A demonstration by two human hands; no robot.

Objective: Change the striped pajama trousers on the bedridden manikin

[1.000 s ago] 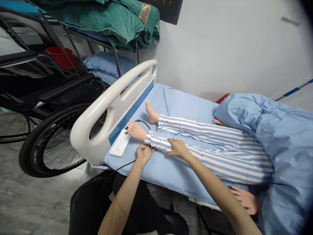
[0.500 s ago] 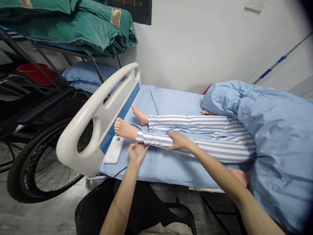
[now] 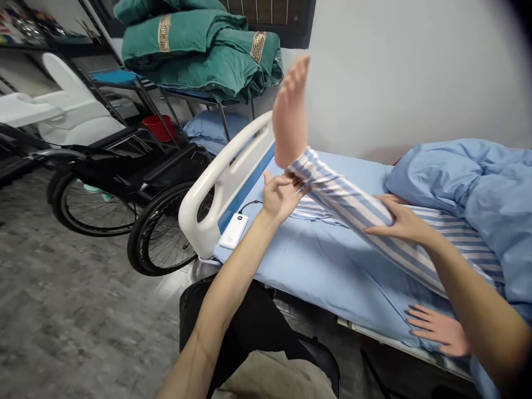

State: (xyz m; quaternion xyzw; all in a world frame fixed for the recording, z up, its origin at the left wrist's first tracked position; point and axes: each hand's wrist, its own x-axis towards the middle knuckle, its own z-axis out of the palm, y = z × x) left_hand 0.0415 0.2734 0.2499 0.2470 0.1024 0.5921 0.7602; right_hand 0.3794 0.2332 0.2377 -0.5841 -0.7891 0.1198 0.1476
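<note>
A manikin's leg (image 3: 349, 191) in blue-and-white striped trousers slants up off the bed, its bare foot (image 3: 290, 113) raised with toes pointing upward. My left hand (image 3: 282, 195) is palm up beneath the ankle, fingers curled behind the trouser cuff and partly hidden. Around the leg near the knee lies my right hand (image 3: 397, 221), thumb on the near side. The other striped leg rests on the blue sheet (image 3: 299, 249), largely covered from view. A manikin hand (image 3: 438, 331) lies palm down by the bed's near edge.
A white power bank (image 3: 234, 231) with a black cable lies near the white footboard (image 3: 199, 205). A blue quilt (image 3: 477, 177) covers the bed's right part. To the left stand a wheelchair (image 3: 162, 221), a red bucket (image 3: 159, 128) and stacked green bedding (image 3: 199, 50).
The manikin's near leg has risen from the sheet, with my left hand lifting under its ankle. My right hand stays on that leg near the knee. The view has swung left.
</note>
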